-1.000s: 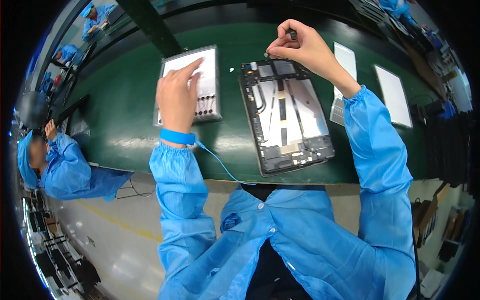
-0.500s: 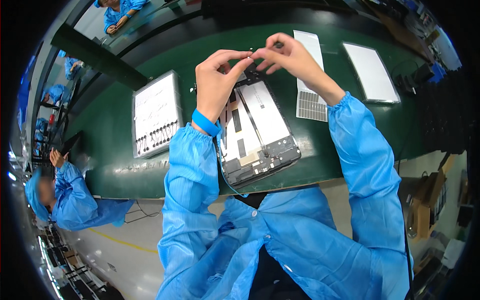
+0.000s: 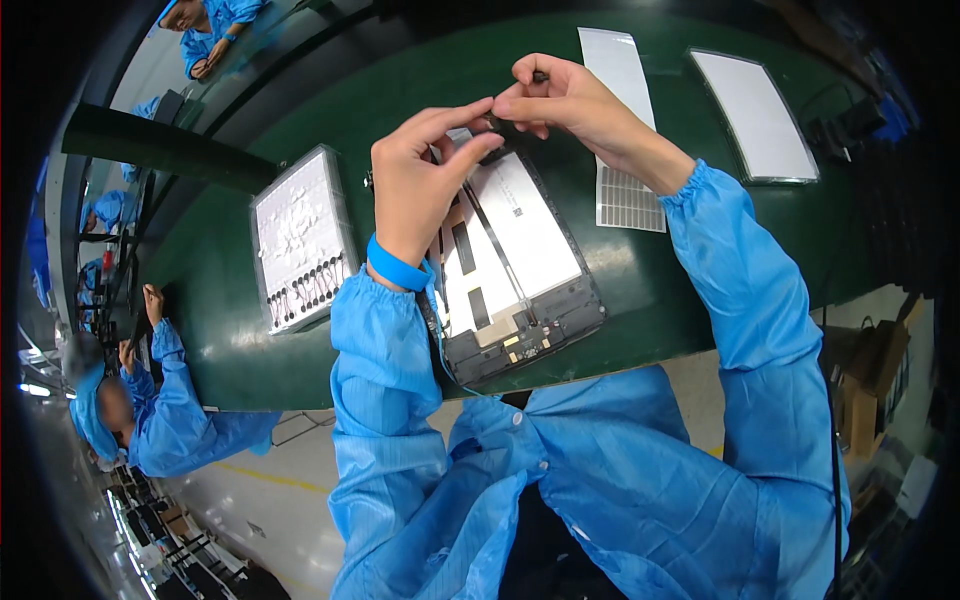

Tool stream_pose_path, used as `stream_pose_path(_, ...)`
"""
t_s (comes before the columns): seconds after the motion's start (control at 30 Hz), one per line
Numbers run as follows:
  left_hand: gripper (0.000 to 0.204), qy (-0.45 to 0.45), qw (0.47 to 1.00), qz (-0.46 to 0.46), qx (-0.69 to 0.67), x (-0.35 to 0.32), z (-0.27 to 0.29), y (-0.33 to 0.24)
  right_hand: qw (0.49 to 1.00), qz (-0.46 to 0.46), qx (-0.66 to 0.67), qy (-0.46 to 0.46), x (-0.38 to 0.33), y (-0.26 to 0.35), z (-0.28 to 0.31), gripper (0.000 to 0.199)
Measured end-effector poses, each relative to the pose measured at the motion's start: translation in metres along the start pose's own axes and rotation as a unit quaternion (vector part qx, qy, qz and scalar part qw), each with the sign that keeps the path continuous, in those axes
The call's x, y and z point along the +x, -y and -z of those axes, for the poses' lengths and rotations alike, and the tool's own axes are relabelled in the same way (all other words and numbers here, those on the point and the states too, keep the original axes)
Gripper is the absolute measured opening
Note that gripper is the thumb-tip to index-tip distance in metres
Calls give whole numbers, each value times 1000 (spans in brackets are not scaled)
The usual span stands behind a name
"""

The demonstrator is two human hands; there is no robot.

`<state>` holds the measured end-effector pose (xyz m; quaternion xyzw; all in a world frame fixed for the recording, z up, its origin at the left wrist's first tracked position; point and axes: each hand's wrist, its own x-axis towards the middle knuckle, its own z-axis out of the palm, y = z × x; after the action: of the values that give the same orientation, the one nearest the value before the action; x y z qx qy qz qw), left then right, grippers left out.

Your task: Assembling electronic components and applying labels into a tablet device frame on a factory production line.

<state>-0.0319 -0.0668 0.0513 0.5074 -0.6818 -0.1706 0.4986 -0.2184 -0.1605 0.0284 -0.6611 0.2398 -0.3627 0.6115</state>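
An opened tablet (image 3: 525,240) lies in front of me on the green bench, its white battery area, ribbon cables and dark circuit parts exposed. Over its far end, my left hand (image 3: 415,190) is closed in a loose pinch, with a blue strap round the wrist. A small dark piece (image 3: 490,121) shows between its thumb and forefinger, too small to name. My right hand (image 3: 580,110) meets it fingertip to fingertip, thumb and forefinger pressed together. Something dark shows within its curled fingers; its kind is unclear.
Left of the tablet stands a clear-edged tray (image 3: 300,225) with white pieces and a row of small black-ended cables. A label sheet (image 3: 632,195) lies to the right, then a white-topped tray (image 3: 755,120). Another person (image 3: 165,400) in blue sits at the bench's left.
The view has shifted slightly. My left thumb and forefinger are farther apart, and a dark piece now shows between them. My right fingers have curled in closer.
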Motion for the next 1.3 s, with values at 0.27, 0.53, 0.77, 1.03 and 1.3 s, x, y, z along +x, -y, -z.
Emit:
stream_pose_path(0.27, 11, 15, 990, 17, 142, -7, 0, -6, 999, -11, -41, 2, -22, 1, -2, 26)
stream_pose_path(0.53, 11, 62, 978, 30, 199, -7, 0, -1, 983, 42, -177, -3, -20, -15, -7, 29)
stream_pose_path(0.77, 9, 65, 979, 51, 187, -5, -3, 1, 985, 25, -168, -26, -10, -29, -7, 33)
stream_pose_path(1.03, 9, 61, 983, 51, 166, -7, -1, 5, 991, -93, -95, -18, -2, -15, -11, 38)
stream_pose_path(1.3, 11, 64, 981, 69, 172, -3, -3, 4, 978, -191, -23, -80, 1, -19, -19, 54)
